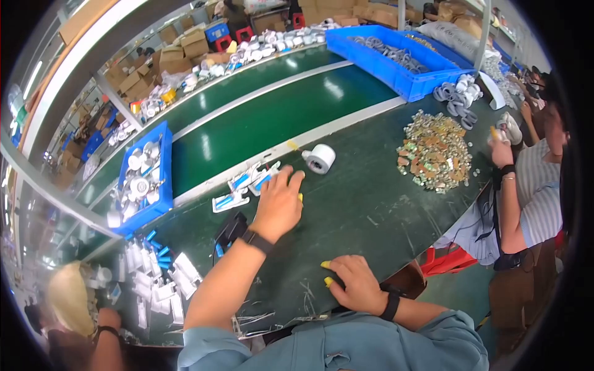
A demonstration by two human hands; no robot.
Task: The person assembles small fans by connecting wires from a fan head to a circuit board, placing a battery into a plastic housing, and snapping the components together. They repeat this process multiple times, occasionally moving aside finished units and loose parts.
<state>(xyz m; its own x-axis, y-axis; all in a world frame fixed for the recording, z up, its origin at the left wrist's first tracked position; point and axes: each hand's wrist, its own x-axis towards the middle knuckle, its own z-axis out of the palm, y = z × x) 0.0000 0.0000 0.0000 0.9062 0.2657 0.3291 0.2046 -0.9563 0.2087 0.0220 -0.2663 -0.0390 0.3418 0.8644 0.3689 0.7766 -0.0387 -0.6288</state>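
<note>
My left hand [278, 207] reaches over the dark green worktop, fingers apart, with nothing visible in it. Its fingertips are beside several small white parts with blue middles [255, 179]. Just beyond, to the right, a round white plastic housing [320, 158] lies on its side, a thin yellow piece at its left. My right hand [356, 284] rests near the front edge of the worktop, thumb and fingers apart and empty. Yellow covers show on fingertips of both hands. A black device [231, 229] stands partly behind my left wrist.
A heap of small metallic and green pieces [436, 151] lies to the right. Blue crates hold white parts [166, 185] at left and grey rings [427, 77] at back right. White casings [162, 281] lie at lower left. A green conveyor [266, 114] runs behind. Co-workers sit at both sides.
</note>
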